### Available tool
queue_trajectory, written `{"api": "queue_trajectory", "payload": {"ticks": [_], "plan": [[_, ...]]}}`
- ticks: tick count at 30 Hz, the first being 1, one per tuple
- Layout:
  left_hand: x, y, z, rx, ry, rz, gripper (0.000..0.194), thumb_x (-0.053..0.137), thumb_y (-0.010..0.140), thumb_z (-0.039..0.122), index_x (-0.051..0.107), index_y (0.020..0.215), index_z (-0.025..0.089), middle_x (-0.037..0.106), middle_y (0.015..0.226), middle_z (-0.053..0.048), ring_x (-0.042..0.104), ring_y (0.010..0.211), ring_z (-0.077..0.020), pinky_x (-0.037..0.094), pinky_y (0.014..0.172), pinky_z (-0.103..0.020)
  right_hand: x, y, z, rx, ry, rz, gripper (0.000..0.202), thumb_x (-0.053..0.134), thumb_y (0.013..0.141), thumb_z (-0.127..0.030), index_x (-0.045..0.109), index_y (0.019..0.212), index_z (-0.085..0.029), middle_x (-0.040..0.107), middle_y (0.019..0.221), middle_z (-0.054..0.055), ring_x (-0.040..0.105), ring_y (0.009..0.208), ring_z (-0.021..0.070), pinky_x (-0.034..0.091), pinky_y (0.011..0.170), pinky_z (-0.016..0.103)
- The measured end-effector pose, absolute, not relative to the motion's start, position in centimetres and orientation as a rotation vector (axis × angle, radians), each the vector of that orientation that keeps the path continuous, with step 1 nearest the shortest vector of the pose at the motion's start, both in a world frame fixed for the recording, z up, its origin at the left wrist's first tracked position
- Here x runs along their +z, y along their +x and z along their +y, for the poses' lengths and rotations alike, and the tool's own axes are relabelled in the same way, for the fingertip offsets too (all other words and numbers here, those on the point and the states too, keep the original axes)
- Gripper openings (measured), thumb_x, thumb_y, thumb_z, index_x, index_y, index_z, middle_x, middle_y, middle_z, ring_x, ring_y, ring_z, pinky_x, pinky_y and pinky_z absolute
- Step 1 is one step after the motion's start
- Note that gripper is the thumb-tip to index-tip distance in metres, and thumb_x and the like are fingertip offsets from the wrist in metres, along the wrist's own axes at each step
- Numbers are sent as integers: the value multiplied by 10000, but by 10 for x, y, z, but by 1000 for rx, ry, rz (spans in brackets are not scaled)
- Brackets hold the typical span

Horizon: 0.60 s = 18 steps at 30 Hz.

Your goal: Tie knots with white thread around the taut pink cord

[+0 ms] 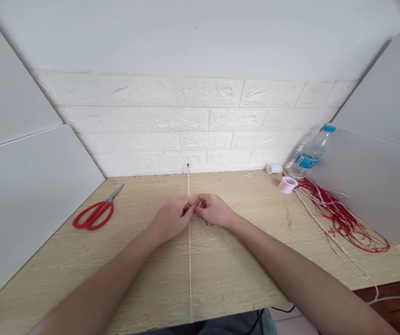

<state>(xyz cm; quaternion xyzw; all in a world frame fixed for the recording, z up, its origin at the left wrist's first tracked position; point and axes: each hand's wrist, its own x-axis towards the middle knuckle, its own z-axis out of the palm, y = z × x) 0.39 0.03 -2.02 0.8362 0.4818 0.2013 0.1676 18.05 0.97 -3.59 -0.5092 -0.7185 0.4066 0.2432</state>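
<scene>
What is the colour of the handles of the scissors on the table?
The handles are red; they show in the head view, the only one.

Cord on desk, runs from wall to near edge. Scissors left of cord, well apart. Left hand at cord, right hand just right of it. Well right of cord, going outward: back spool, front spool, bottle, thread pile, all on desk. Panels flank cord, one far left, one far right.
</scene>
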Motion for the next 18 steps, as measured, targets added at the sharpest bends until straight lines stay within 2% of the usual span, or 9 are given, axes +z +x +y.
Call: {"api": "queue_trajectory", "payload": {"ticks": [9,18], "plan": [[-21,4,-2,563,2390,1382,194,392,896,321,534,816,216,584,719,5,491,642,-145,307,577,-264,-36,180,9,1048,-1372,-1987,96,510,828,-241,566,864,-173,587,658,-23,544,420,71,356,383,171],[-19,5,-2,570,2373,1396,200,394,888,321,533,799,208,587,731,-2,493,651,-145,324,583,-270,-33,180,7,1008,-1402,-2006,94,518,825,-228,579,850,-161,594,667,-15,520,441,58,334,412,172]]}}
